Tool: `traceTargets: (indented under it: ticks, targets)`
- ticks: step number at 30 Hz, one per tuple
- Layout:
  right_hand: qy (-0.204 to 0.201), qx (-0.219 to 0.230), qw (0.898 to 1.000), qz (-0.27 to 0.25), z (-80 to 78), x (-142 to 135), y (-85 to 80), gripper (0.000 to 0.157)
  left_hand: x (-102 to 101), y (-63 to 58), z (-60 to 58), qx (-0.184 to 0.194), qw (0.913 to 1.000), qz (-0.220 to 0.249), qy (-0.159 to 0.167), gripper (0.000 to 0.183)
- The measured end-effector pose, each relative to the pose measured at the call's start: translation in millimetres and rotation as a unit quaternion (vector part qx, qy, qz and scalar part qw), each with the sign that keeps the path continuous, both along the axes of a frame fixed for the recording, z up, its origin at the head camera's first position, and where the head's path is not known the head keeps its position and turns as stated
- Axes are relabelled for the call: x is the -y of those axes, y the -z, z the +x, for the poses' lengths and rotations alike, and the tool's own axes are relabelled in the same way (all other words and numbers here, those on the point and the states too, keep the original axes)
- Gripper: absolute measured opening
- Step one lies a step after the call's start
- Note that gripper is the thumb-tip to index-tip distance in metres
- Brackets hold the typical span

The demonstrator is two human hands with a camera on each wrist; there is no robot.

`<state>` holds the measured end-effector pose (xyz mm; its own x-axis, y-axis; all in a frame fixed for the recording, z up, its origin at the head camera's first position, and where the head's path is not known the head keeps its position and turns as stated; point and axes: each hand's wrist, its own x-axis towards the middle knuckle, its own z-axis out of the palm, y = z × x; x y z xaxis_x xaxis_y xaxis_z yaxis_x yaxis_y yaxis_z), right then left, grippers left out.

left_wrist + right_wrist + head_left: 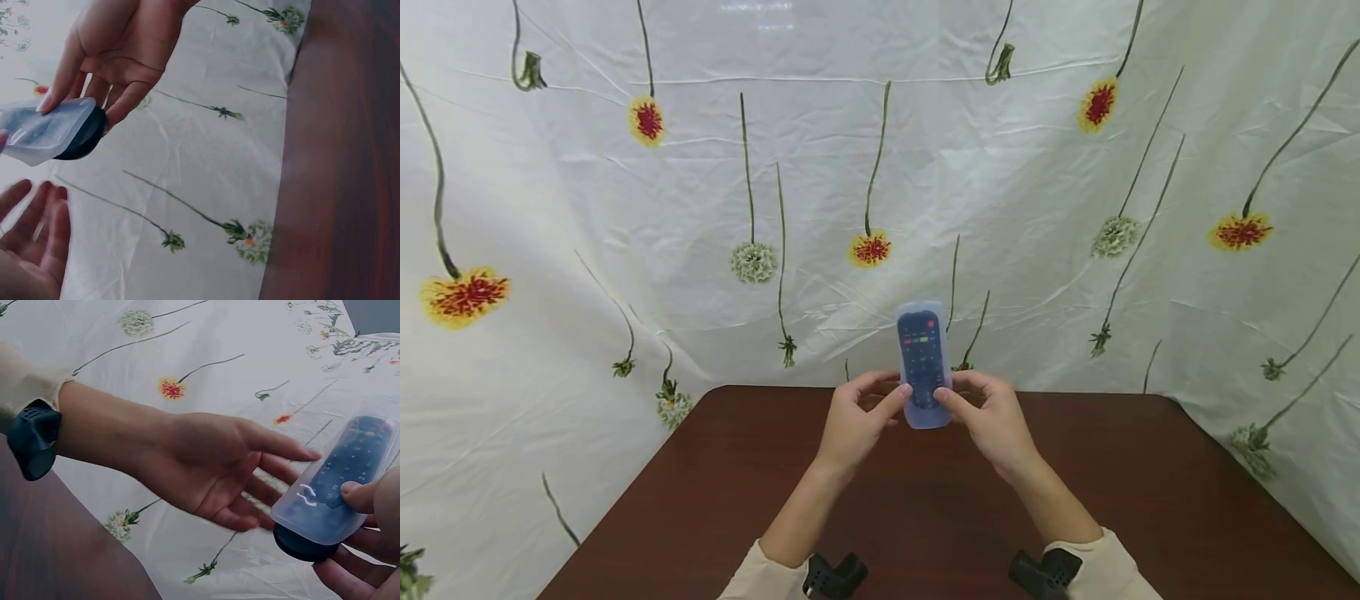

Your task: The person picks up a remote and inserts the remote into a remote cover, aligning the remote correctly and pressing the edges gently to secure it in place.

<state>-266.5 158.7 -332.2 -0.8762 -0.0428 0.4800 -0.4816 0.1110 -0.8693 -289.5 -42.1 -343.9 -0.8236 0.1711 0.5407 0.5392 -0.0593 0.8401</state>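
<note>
A dark remote control (919, 354) with a red button and small coloured keys stands upright inside a translucent cover (928, 421). Both hands hold it above the far half of the table. My left hand (856, 414) has its thumb on the left edge and fingers at the side and behind. On the other side, my right hand (988, 410) presses its thumb on the lower front. The right wrist view shows the right thumb (357, 497) over the keys and the left hand (206, 462) with fingers loosely spread. A dark rounded end (87, 137) shows beneath the cover.
The brown tabletop (925, 517) has rounded far corners. Behind it and at both sides hangs a white cloth (835, 183) printed with flowers. Black wrist cameras (835, 575) sit at the cuffs of both pale sleeves (1108, 571).
</note>
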Motion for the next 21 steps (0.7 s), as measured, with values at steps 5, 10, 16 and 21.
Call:
traceTargets:
  ticks: [5, 10, 16, 21]
  targets:
    - [-0.03, 0.01, 0.998, 0.047, 1.0, 6.5, 4.2, 0.021, 6.8, -5.1, 0.1, -0.052, 0.9973, 0.045, -0.026, 0.026]
    - [-0.082, 0.037, 0.993, 0.072, 1.6, 8.7, 7.4, 0.026, 8.4, -8.2, 0.0, -0.086, 0.9938, 0.065, -0.027, 0.017]
    - [-0.16, 0.067, 0.978, 0.115, -0.8, 4.8, 10.3, 0.036, 8.2, -9.5, 1.8, -0.08, 0.9923, 0.086, -0.038, 0.017]
    - [-0.204, 0.063, 0.968, 0.135, -3.5, 5.9, 13.2, 0.044, 8.5, -8.7, 1.6, -0.078, 0.9919, 0.092, -0.04, 0.019]
